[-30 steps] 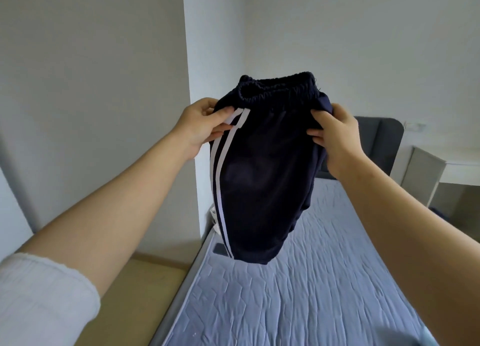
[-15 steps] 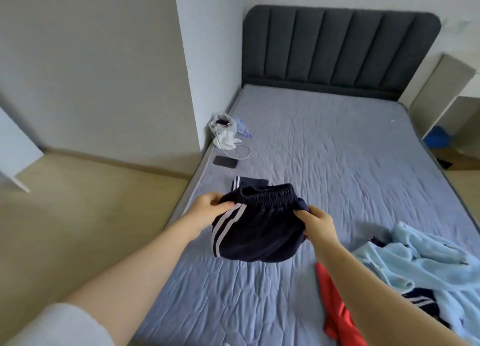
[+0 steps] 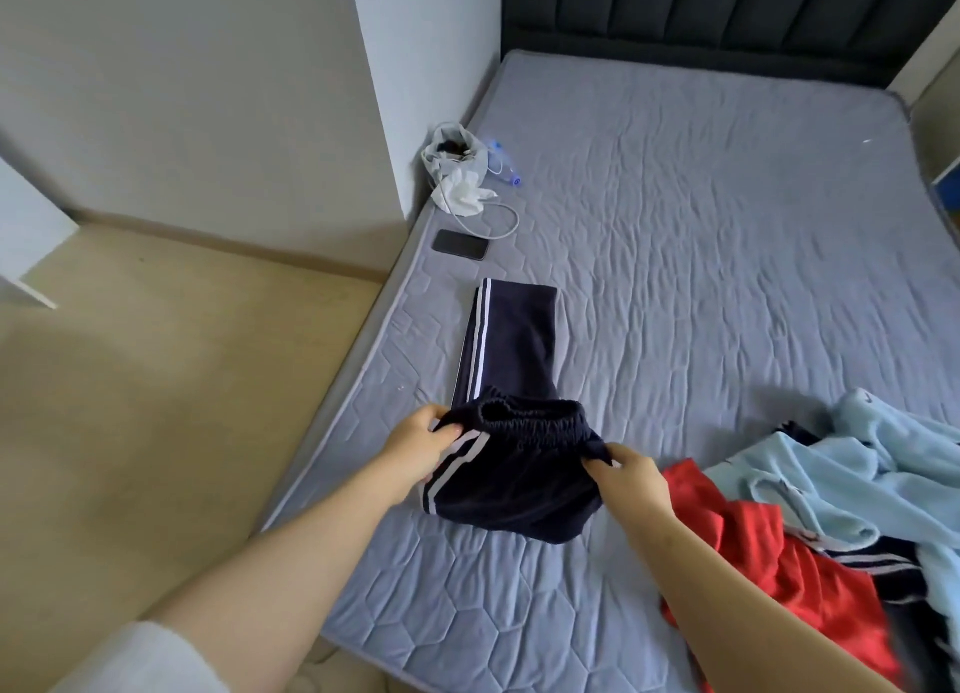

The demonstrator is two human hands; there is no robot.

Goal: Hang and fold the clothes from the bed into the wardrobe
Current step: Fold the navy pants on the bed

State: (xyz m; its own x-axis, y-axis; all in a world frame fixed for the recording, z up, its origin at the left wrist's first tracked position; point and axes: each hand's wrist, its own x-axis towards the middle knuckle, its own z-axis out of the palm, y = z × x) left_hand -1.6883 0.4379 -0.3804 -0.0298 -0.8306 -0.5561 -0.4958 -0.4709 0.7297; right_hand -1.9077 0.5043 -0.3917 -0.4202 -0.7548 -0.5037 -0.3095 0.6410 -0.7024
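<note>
Navy track pants (image 3: 511,359) with white side stripes lie partly on the grey mattress (image 3: 701,255), legs stretched away from me. Their elastic waistband end is lifted and bunched between my hands. My left hand (image 3: 421,445) grips the striped left side of the waist. My right hand (image 3: 631,476) pinches the right side. A pile of clothes sits at the right: a red garment (image 3: 753,541), a light blue garment (image 3: 872,474) and a dark striped piece (image 3: 872,562). No wardrobe is in view.
A black phone (image 3: 461,244), a white cable (image 3: 498,222) and a white plastic bag (image 3: 457,159) lie near the mattress's left edge by a wall corner. A dark padded headboard (image 3: 701,11) stands at the far end. Beige floor (image 3: 156,380) lies to the left.
The pants went from being held up high in the air down onto the mattress, and their legs now lie stretched out flat. Both hands kept their hold on the waist.
</note>
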